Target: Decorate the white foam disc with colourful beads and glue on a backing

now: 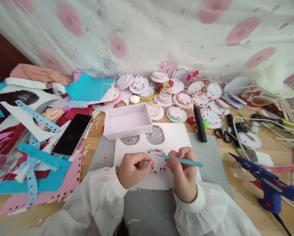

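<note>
Your right hand [185, 173] has its thumb and fingers clamped on the teal tweezers [189, 162], while your left hand [134, 170] has thumb and forefinger together at the left edge of the disc; whether they pinch anything, I cannot tell. The grey cutting mat [208, 154] lies beneath the white sheet [177, 134], and that sheet could slide on it if a loose cuff drags across, taking the disc along. The blue glue gun [269, 186] lies to your right, nozzle towards the mat — a wide elbow could knock it, and I cannot tell if it is hot. The white box [129, 129] overlaps the sheet's far edge, so a bump there could jog everything. The round white disc [158, 161] lies on the sheet between your hands, ringed by tiny red and blue pieces [156, 150]; a slanting tweezer tip or a brushing fingertip could smear or lift one.
</note>
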`<state>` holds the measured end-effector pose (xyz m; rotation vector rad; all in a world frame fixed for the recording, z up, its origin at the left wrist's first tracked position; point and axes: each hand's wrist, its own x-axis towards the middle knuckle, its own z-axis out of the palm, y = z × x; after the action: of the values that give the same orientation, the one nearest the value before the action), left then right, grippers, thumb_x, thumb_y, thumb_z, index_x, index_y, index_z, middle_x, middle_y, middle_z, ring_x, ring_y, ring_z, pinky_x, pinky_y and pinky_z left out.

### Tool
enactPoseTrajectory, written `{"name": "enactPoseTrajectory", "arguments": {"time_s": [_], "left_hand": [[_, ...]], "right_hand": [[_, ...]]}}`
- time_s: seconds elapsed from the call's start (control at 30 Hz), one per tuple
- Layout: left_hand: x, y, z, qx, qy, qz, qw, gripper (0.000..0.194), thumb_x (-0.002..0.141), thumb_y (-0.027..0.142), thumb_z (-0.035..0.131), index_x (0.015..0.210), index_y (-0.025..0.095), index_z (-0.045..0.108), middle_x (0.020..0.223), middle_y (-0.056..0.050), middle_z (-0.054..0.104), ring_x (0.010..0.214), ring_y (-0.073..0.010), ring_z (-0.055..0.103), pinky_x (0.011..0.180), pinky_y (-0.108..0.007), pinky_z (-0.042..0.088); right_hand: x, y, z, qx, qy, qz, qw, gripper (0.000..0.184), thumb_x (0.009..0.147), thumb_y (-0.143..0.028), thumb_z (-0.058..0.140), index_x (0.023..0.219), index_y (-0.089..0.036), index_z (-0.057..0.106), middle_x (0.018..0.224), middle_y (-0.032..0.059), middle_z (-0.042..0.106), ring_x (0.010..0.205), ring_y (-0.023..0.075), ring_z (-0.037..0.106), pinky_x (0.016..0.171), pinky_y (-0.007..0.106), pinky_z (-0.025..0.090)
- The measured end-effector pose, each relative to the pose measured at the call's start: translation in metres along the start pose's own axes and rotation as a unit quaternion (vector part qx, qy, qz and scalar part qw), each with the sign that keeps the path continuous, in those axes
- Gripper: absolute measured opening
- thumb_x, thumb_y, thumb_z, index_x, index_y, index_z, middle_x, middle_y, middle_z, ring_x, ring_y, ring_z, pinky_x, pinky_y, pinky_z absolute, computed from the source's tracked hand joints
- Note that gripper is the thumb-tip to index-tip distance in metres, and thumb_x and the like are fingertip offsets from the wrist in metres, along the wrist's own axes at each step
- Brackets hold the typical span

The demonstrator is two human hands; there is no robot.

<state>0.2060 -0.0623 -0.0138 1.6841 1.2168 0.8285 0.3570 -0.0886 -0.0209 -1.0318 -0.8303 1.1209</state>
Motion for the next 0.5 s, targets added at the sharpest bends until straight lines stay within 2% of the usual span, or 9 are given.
{"name": "enactPoseTrajectory", "arguments": {"time_s": [0.5], "left_hand": [[0.0005, 0.0022, -0.0004, -0.005, 0.002, -0.01, 1.0, 0.017, 0.072, 0.02, 0.058, 0.059, 0.01, 0.065, 0.044, 0.007, 0.03, 0.042, -0.0047, 0.029, 0.042, -0.017, 0.025]], "right_hand": [[0.0009, 0.0007, -0.0015, 0.003, 0.003, 0.01, 1.0, 0.022, 0.088, -0.021, 0.053, 0.078, -0.023, 0.033, 0.058, -0.0094, 0.034, 0.047, 0.0051, 0.031, 0.045, 0.018, 0.024]]}}
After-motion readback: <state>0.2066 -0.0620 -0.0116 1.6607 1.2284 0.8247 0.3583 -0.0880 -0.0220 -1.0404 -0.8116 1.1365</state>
